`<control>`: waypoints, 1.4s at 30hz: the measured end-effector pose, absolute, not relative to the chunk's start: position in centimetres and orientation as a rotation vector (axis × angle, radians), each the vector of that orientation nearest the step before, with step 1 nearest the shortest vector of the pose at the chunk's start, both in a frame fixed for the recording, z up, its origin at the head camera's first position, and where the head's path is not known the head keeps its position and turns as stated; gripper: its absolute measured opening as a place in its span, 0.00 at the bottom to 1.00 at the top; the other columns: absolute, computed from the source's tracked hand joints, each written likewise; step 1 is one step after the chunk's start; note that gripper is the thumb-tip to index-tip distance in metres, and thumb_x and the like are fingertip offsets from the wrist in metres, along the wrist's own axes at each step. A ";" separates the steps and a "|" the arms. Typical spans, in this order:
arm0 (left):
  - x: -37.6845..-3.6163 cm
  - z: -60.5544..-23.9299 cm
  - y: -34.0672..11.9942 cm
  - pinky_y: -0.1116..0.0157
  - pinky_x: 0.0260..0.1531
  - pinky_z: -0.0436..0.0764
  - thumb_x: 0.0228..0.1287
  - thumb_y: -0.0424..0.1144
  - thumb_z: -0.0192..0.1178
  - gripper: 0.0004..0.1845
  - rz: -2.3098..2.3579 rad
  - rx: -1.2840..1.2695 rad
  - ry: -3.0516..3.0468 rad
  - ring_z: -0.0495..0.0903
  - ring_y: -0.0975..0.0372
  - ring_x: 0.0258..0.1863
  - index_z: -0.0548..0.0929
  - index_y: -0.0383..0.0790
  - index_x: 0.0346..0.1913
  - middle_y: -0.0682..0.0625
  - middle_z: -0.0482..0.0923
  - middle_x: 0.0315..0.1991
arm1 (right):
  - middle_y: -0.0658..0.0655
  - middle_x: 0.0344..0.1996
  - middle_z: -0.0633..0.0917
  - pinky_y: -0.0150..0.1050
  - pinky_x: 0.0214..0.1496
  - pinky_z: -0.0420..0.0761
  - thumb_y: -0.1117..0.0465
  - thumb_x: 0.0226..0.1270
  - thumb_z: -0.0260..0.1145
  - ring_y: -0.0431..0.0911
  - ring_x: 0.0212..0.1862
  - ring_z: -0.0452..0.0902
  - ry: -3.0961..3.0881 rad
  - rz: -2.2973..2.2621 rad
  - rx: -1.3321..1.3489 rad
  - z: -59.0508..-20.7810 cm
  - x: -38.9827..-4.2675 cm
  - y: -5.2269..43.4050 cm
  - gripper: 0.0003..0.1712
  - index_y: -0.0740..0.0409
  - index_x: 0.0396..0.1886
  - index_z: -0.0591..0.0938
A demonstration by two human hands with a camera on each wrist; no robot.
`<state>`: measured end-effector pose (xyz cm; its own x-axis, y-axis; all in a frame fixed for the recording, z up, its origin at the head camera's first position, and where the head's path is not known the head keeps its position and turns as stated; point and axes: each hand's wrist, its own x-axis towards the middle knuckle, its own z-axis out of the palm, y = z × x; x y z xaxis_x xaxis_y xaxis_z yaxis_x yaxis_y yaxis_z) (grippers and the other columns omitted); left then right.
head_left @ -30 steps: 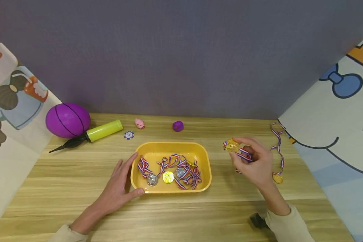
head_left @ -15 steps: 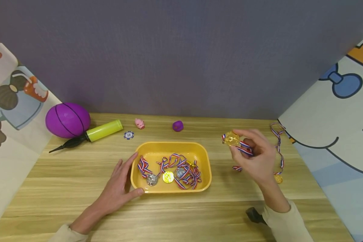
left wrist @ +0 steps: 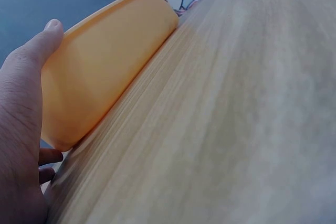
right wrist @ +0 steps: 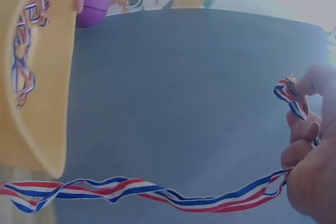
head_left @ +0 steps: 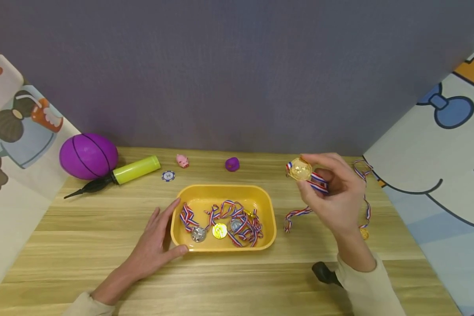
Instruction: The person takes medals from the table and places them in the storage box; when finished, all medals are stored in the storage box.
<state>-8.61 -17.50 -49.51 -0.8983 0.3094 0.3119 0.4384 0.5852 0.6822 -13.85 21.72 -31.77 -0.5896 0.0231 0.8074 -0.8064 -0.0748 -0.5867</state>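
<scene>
Head view first: the right hand [head_left: 333, 197] was raised above the bench [head_left: 83, 245], well to the right of the yellow tray [head_left: 268, 219], and pinched a gold medal [head_left: 300, 169] between thumb and fingertips. Its striped ribbon [head_left: 296, 215] trailed down from the palm to the bench just beside the tray's right edge. The left hand [head_left: 156, 243] lay flat, fingers straight, thumb and index finger touching the tray's left end. Inside the tray lay a tangle of ribboned medals [head_left: 225, 224], silver and gold. A second gold medal [head_left: 364, 233] lay on the bench behind the right wrist. Along the back sat a purple ball [head_left: 88, 156], a yellow pump [head_left: 122, 174], a poker chip [head_left: 168, 176], a pink pig [head_left: 182, 161] and a small purple toy [head_left: 232, 164].

Left wrist view: the thumb [left wrist: 44, 40] rested against the tray's outer wall [left wrist: 105, 72], uncurled.

Right wrist view: curled fingers [right wrist: 302, 140] gripped the ribbon [right wrist: 131, 190], which hung in a long loop toward the tray [right wrist: 50, 103]; the medal itself was hidden.
</scene>
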 end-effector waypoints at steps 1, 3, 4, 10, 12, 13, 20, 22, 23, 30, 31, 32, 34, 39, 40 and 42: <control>-8.6 -49.5 -17.5 0.42 0.89 0.39 0.66 0.67 0.73 0.62 -1.209 -0.632 -2.651 0.64 0.33 0.82 0.48 0.52 0.93 0.38 0.61 0.87 | 0.61 0.41 0.89 0.22 0.18 0.68 0.86 0.49 0.71 0.36 0.26 0.78 -1.587 1.728 0.857 -31.5 -13.8 21.5 0.22 0.88 0.48 0.85; -8.6 -49.5 -17.5 0.43 0.89 0.39 0.65 0.64 0.75 0.63 -1.207 -0.637 -2.648 0.64 0.34 0.82 0.49 0.52 0.93 0.38 0.61 0.87 | 0.61 0.41 0.88 0.22 0.17 0.66 0.85 0.49 0.72 0.35 0.25 0.76 -1.585 1.719 0.857 -30.8 -13.7 21.2 0.21 0.87 0.47 0.85; -8.6 -49.5 -17.5 0.43 0.89 0.38 0.64 0.63 0.75 0.63 -1.208 -0.640 -2.646 0.64 0.34 0.82 0.49 0.51 0.93 0.38 0.61 0.87 | 0.61 0.41 0.88 0.22 0.17 0.66 0.84 0.50 0.73 0.35 0.24 0.76 -1.580 1.716 0.859 -30.5 -13.7 21.0 0.21 0.87 0.47 0.85; -8.7 -49.5 -17.6 0.46 0.90 0.38 0.65 0.64 0.75 0.63 -1.200 -0.652 -2.633 0.65 0.34 0.82 0.49 0.50 0.93 0.38 0.61 0.87 | 0.62 0.40 0.88 0.22 0.17 0.65 0.83 0.51 0.75 0.36 0.22 0.74 -1.568 1.725 0.861 -28.6 -13.8 19.9 0.21 0.86 0.47 0.85; -8.7 -49.5 -17.6 0.46 0.90 0.38 0.66 0.66 0.74 0.63 -1.200 -0.654 -2.632 0.65 0.34 0.82 0.49 0.50 0.93 0.38 0.61 0.87 | 0.62 0.40 0.88 0.22 0.17 0.66 0.83 0.51 0.74 0.36 0.22 0.74 -1.573 1.734 0.862 -28.2 -13.9 19.5 0.21 0.86 0.48 0.86; -8.7 -49.5 -17.6 0.46 0.90 0.38 0.66 0.66 0.74 0.63 -1.200 -0.654 -2.633 0.64 0.34 0.82 0.49 0.51 0.93 0.38 0.61 0.87 | 0.62 0.40 0.88 0.22 0.17 0.66 0.83 0.51 0.74 0.36 0.22 0.74 -1.581 1.733 0.859 -28.0 -13.9 19.2 0.21 0.85 0.48 0.86; -8.7 -49.6 -17.7 0.49 0.90 0.37 0.68 0.70 0.70 0.62 -1.207 -0.651 -2.631 0.64 0.35 0.82 0.48 0.52 0.93 0.39 0.60 0.88 | 0.62 0.40 0.87 0.24 0.17 0.68 0.82 0.53 0.73 0.38 0.22 0.76 -1.657 1.723 0.872 -26.9 -14.1 17.5 0.21 0.79 0.50 0.89; -8.7 -49.6 -17.7 0.48 0.90 0.37 0.68 0.71 0.69 0.61 -1.205 -0.654 -2.629 0.65 0.35 0.82 0.48 0.51 0.93 0.39 0.61 0.88 | 0.62 0.40 0.87 0.25 0.17 0.68 0.82 0.54 0.73 0.39 0.23 0.76 -1.666 1.716 0.872 -26.8 -14.2 16.9 0.21 0.76 0.50 0.90; -8.7 -49.6 -17.7 0.48 0.90 0.37 0.68 0.71 0.69 0.61 -1.206 -0.657 -2.628 0.65 0.35 0.82 0.48 0.51 0.93 0.39 0.61 0.87 | 0.62 0.40 0.87 0.25 0.17 0.68 0.81 0.54 0.73 0.39 0.23 0.77 -1.667 1.714 0.871 -26.8 -14.2 16.7 0.21 0.75 0.51 0.90; -8.8 -49.6 -17.5 0.48 0.90 0.37 0.68 0.70 0.70 0.62 -1.198 -0.665 -2.628 0.65 0.35 0.82 0.48 0.51 0.93 0.39 0.60 0.87 | 0.60 0.41 0.87 0.25 0.17 0.69 0.80 0.56 0.73 0.38 0.23 0.77 -1.669 1.725 0.887 -27.0 -14.3 15.1 0.20 0.81 0.50 0.87; -8.7 -49.6 -17.5 0.48 0.90 0.37 0.68 0.70 0.70 0.62 -1.197 -0.664 -2.629 0.65 0.35 0.82 0.48 0.51 0.93 0.39 0.60 0.87 | 0.60 0.41 0.86 0.25 0.17 0.68 0.80 0.56 0.73 0.38 0.22 0.76 -1.670 1.726 0.890 -27.1 -14.3 14.9 0.20 0.81 0.51 0.87; -8.7 -49.6 -17.5 0.47 0.90 0.37 0.68 0.70 0.70 0.62 -1.198 -0.665 -2.627 0.65 0.35 0.82 0.49 0.51 0.93 0.38 0.61 0.87 | 0.59 0.40 0.86 0.25 0.16 0.67 0.79 0.56 0.73 0.38 0.22 0.75 -1.671 1.729 0.892 -27.2 -14.4 14.8 0.20 0.82 0.51 0.86; -8.7 -49.6 -17.5 0.47 0.90 0.37 0.68 0.72 0.69 0.62 -1.194 -0.664 -2.626 0.65 0.34 0.82 0.49 0.51 0.93 0.38 0.61 0.87 | 0.59 0.40 0.86 0.25 0.16 0.66 0.78 0.56 0.74 0.38 0.21 0.74 -1.675 1.732 0.896 -27.4 -14.4 14.5 0.20 0.82 0.51 0.86; -8.7 -49.4 -17.3 0.46 0.90 0.38 0.70 0.75 0.64 0.61 -1.177 -0.678 -2.607 0.66 0.34 0.81 0.49 0.48 0.92 0.37 0.62 0.87 | 0.56 0.41 0.86 0.25 0.15 0.67 0.78 0.56 0.75 0.37 0.21 0.72 -1.711 1.742 0.914 -28.4 -14.4 13.9 0.21 0.82 0.51 0.86; -8.7 -49.3 -17.3 0.46 0.90 0.38 0.70 0.76 0.64 0.61 -1.175 -0.680 -2.604 0.66 0.34 0.81 0.49 0.47 0.92 0.36 0.62 0.86 | 0.55 0.41 0.86 0.24 0.15 0.67 0.78 0.56 0.75 0.37 0.21 0.72 -1.724 1.743 0.917 -28.6 -14.4 13.8 0.21 0.82 0.51 0.86; -8.6 -49.3 -17.3 0.46 0.90 0.38 0.70 0.77 0.63 0.61 -1.174 -0.678 -2.604 0.66 0.34 0.81 0.49 0.47 0.92 0.36 0.62 0.86 | 0.55 0.41 0.87 0.24 0.15 0.68 0.78 0.55 0.75 0.37 0.21 0.73 -1.749 1.739 0.916 -29.3 -14.5 13.6 0.22 0.82 0.52 0.86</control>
